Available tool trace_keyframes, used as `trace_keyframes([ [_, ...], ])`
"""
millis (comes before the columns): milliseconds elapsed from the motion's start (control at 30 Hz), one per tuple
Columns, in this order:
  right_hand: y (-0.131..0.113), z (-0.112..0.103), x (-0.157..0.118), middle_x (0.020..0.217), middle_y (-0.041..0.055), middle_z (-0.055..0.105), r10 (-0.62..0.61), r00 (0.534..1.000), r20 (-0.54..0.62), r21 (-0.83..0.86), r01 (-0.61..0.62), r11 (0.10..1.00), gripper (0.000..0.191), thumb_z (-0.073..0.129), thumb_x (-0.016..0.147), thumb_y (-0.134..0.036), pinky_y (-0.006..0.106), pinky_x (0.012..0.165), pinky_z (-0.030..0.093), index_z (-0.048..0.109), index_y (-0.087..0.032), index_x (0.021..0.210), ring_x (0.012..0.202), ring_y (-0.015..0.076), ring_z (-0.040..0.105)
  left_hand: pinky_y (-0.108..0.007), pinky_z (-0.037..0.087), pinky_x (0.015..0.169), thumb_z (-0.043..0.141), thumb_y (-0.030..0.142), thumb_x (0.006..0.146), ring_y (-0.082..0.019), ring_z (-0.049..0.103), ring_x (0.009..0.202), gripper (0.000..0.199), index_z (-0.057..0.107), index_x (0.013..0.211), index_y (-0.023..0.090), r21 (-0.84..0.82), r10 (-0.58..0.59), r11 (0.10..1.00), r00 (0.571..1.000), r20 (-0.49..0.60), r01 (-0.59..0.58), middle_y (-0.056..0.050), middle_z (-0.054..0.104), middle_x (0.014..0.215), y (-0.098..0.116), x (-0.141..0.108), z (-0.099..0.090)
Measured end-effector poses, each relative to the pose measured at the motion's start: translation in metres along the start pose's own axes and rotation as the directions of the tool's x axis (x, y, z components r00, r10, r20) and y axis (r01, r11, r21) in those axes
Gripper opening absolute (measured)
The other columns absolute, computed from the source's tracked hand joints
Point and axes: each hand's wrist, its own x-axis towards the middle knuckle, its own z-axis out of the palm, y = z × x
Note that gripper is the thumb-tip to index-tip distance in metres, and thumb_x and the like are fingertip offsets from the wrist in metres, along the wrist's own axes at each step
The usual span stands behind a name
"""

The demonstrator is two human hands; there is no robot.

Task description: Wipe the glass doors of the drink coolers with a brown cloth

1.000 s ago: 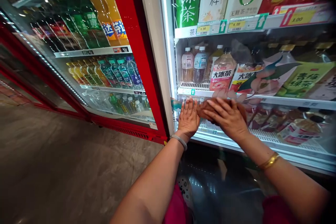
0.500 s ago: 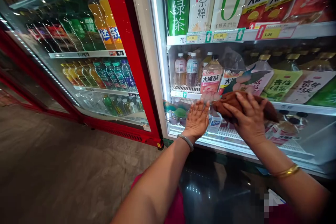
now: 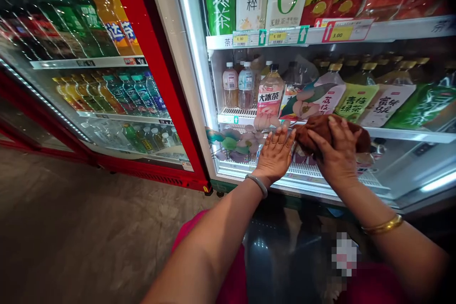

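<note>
A: What was going on with the hands?

B: Left hand looked flat on the glass, open, nothing in it. Right hand was clamped over a brown cloth, fingers spread across the folds.

A: Why bunched up like that?

B: My guess, a wad filled the palm, and spread fingers stopped it sliding down. Left was probably for balance. Bottles behind had labels facing out, presumably so folks could read them.

A: Which way did the cloth point?

B: Long axis ran roughly sideways, right end a touch lower, in front of the shelf edge. Left end aimed at the left fingertips, right beside them. Couldn't tell if they touched.
</note>
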Motion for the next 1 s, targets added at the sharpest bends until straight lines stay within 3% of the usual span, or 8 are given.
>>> trace_keyframes([
  [100, -0.002, 0.004, -0.012, 0.17, 0.0064, 0.036, -0.109, 0.987, 0.119, 0.036, 0.106, 0.994, 0.06, 0.058, 0.096, -0.011, 0.073, 0.127, 0.022, 0.052, -0.037, 0.15, 0.163, 0.0346, 0.018, -0.051, 0.024, 0.135, 0.05, 0.03, 0.1, -0.03, 0.014, 0.165, 0.08, 0.014, 0.168, 0.009, -0.011, -0.012, 1.0, 1.0, -0.002, 0.012, -0.016, 0.021, 0.176, 0.009, 0.002, -0.001],
  [200, 0.014, -0.001, -0.018, 0.17, 0.002, 0.037, -0.206, 0.961, 0.182, 0.062, 0.198, 0.978, 0.063, 0.055, 0.095, -0.006, 0.068, 0.13, 0.024, 0.053, -0.041, 0.148, 0.161, 0.0297, 0.026, -0.051, 0.025, 0.134, 0.051, 0.031, 0.1, -0.03, 0.014, 0.165, 0.079, 0.017, 0.168, 0.01, -0.023, 0.004, 1.0, 1.0, -0.002, -0.004, -0.016, 0.022, 0.176, 0.013, 0.003, -0.001],
  [400, 0.026, -0.015, -0.018, 0.177, 0.0072, 0.017, 0.064, 0.998, 0.013, 0.021, -0.065, 0.998, 0.06, 0.063, 0.093, -0.013, 0.072, 0.128, 0.022, 0.056, -0.033, 0.149, 0.161, 0.0408, 0.022, -0.05, 0.024, 0.135, 0.05, 0.028, 0.1, -0.028, 0.014, 0.165, 0.077, 0.018, 0.169, 0.015, -0.057, 0.02, 0.998, 1.0, 0.009, -0.02, -0.013, 0.02, 0.177, 0.027, 0.01, 0.004],
  [533, 0.018, -0.007, -0.03, 0.176, 0.0072, 0.021, -0.05, 0.992, 0.114, 0.037, 0.046, 0.998, 0.06, 0.062, 0.092, -0.012, 0.072, 0.127, 0.024, 0.056, -0.034, 0.147, 0.162, 0.0372, 0.02, -0.052, 0.025, 0.134, 0.052, 0.029, 0.097, -0.031, 0.014, 0.165, 0.085, 0.012, 0.169, 0.008, -0.071, -0.011, 0.997, 1.0, 0.025, 0.012, -0.017, 0.017, 0.177, 0.035, 0.012, 0.007],
  [633, 0.038, -0.014, -0.032, 0.172, 0.0046, 0.032, -0.172, 0.968, 0.181, 0.046, 0.166, 0.985, 0.052, 0.061, 0.093, -0.012, 0.066, 0.129, 0.025, 0.061, -0.035, 0.14, 0.16, 0.0323, 0.029, -0.053, 0.025, 0.134, 0.051, 0.03, 0.099, -0.032, 0.013, 0.165, 0.084, 0.01, 0.169, 0.008, -0.074, -0.023, 0.997, 0.999, 0.026, 0.025, -0.018, 0.016, 0.177, 0.036, 0.014, 0.005],
  [767, 0.06, -0.029, -0.03, 0.173, 0.0083, 0.028, -0.045, 0.994, 0.102, -0.015, 0.047, 0.999, 0.049, 0.064, 0.093, -0.018, 0.064, 0.13, 0.024, 0.063, -0.031, 0.139, 0.158, 0.0357, 0.031, -0.05, 0.022, 0.135, 0.044, 0.039, 0.106, -0.028, 0.01, 0.166, 0.072, 0.017, 0.169, 0.015, -0.083, 0.015, 0.996, 1.0, 0.007, -0.014, -0.014, 0.016, 0.178, 0.041, 0.019, 0.002],
  [867, 0.045, -0.024, -0.035, 0.175, 0.0111, 0.02, 0.066, 0.997, 0.046, -0.028, -0.064, 0.998, 0.057, 0.067, 0.09, -0.021, 0.065, 0.128, 0.028, 0.058, -0.029, 0.145, 0.159, 0.0391, 0.028, -0.05, 0.024, 0.135, 0.041, 0.046, 0.108, -0.027, 0.013, 0.165, 0.071, 0.021, 0.168, 0.014, -0.083, 0.035, 0.996, 0.999, 0.006, -0.035, -0.016, 0.021, 0.176, 0.047, 0.023, 0.001],
  [1000, 0.029, -0.017, -0.04, 0.166, 0.01, 0.04, 0.046, 0.991, 0.129, -0.025, -0.043, 0.999, 0.048, 0.063, 0.093, -0.022, 0.062, 0.123, 0.039, 0.063, -0.032, 0.14, 0.15, 0.0351, 0.043, -0.05, 0.026, 0.134, 0.041, 0.05, 0.107, -0.028, 0.016, 0.165, 0.075, 0.021, 0.168, 0.01, -0.078, -0.005, 0.997, 1.0, 0.023, 0.007, -0.018, 0.022, 0.175, 0.05, 0.026, 0.003],
])
